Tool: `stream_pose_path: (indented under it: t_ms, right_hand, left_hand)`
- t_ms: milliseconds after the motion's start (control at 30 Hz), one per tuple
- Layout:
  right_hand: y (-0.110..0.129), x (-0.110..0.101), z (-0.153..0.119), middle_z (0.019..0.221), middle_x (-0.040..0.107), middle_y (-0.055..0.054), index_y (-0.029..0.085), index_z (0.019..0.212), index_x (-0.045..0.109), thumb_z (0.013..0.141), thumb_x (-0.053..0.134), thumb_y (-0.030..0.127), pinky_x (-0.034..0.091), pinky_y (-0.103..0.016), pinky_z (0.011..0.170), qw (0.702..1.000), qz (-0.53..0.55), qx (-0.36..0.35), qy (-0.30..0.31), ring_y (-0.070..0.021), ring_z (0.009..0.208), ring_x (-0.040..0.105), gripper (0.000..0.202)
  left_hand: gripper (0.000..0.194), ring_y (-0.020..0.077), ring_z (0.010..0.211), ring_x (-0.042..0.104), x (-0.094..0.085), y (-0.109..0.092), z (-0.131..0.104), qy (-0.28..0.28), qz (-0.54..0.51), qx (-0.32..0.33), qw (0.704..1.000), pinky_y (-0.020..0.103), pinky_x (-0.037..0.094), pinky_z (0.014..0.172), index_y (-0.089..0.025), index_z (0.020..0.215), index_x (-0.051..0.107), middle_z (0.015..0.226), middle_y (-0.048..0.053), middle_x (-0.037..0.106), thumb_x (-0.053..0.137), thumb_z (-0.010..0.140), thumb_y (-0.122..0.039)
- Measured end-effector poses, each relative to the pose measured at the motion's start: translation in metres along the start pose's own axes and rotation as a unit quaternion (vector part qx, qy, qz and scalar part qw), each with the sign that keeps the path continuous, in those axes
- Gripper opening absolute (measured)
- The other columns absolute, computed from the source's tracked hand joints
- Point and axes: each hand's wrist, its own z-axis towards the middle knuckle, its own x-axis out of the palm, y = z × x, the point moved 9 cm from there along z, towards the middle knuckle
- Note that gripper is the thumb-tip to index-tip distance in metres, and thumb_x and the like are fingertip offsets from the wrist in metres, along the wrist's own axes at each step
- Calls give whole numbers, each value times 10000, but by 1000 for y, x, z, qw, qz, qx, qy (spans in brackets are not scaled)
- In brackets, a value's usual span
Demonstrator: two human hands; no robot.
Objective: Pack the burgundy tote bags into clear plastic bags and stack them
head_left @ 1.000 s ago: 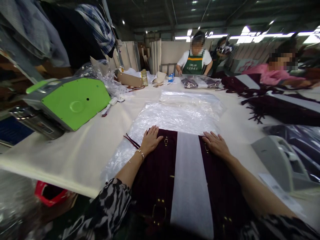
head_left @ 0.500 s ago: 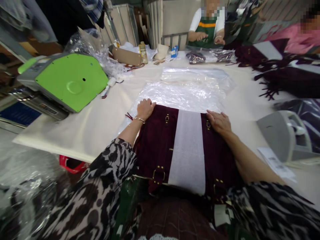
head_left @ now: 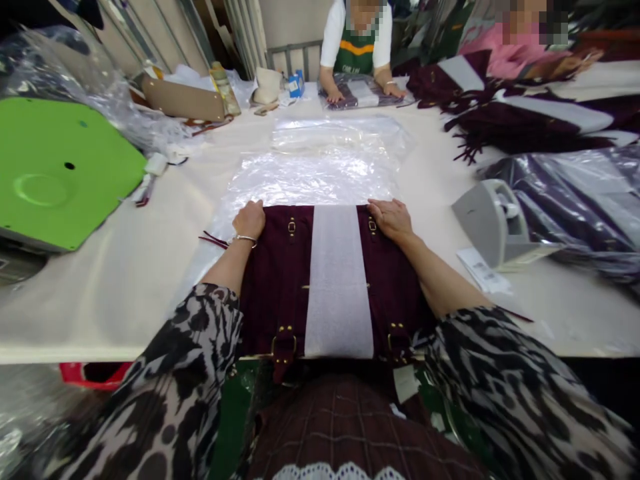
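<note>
A dark maroon bag with brass buckles lies flat at the table's front edge, a white paper band down its middle. My left hand is closed on the bag's far left corner. At the far right corner my right hand grips the edge, thumb side near a buckle. Beyond the bag, touching its far edge, lie clear plastic bags. Thin maroon cords stick out left of my left wrist.
A green machine stands at the left. A grey tape dispenser and plastic-wrapped maroon bags are at the right. Across the table, a person presses a wrapped bag; another in pink sits near unwrapped maroon bags.
The view has turned to the right. The bag now lies straighter along the table edge, still between my hands. The person across has both hands down on a wrapped bag.
</note>
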Motion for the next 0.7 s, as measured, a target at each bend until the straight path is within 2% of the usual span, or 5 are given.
stream_pose_path:
  t_ms: [233, 400, 533, 600, 700]
  right_hand:
    - [-8, -49, -1, 1413, 606, -105, 147, 1348, 614, 1008, 474, 452, 340, -468, 1166, 974, 219, 61, -11, -258, 1310, 544, 478]
    - [0, -140, -105, 1028, 756, -72, 167, 988, 763, 928, 579, 551, 537, -404, 951, 905, 411, 110, 11, -234, 977, 690, 430]
    - [28, -105, -271, 894, 760, -111, 163, 864, 790, 835, 675, 609, 576, -377, 791, 793, 441, 179, 379, -257, 838, 715, 462]
    - [25, -78, -338, 843, 749, -108, 162, 831, 779, 768, 714, 649, 574, -377, 749, 766, 426, 242, 416, -263, 807, 708, 496]
    - [28, -39, -384, 1097, 736, -119, 195, 1112, 727, 654, 812, 621, 560, -399, 842, 742, 492, 322, 321, -295, 1019, 688, 631]
  left_hand:
    - [544, 392, 1401, 399, -29, -40, -21, -132, 71, 134, 980, 561, 318, 1117, -97, 1458, 442, 1494, 243, 472, 367, 984, -353]
    - [635, 314, 1548, 121, -48, -62, -66, -142, 67, 271, 950, 541, 134, 1221, -173, 1561, 313, 1666, 141, 219, 327, 1007, -483]
    - [650, 302, 1545, 160, 8, -45, -104, -3, 116, 327, 938, 554, 109, 1224, -152, 1562, 321, 1649, 160, 261, 313, 1008, -490]
    - [662, 309, 1541, 179, 27, -33, -107, 27, 124, 317, 940, 563, 101, 1223, -139, 1562, 321, 1649, 174, 248, 337, 1000, -488]
    - [665, 314, 1539, 189, 31, -32, -99, 57, 102, 294, 949, 576, 113, 1220, -143, 1552, 338, 1653, 176, 235, 348, 995, -506]
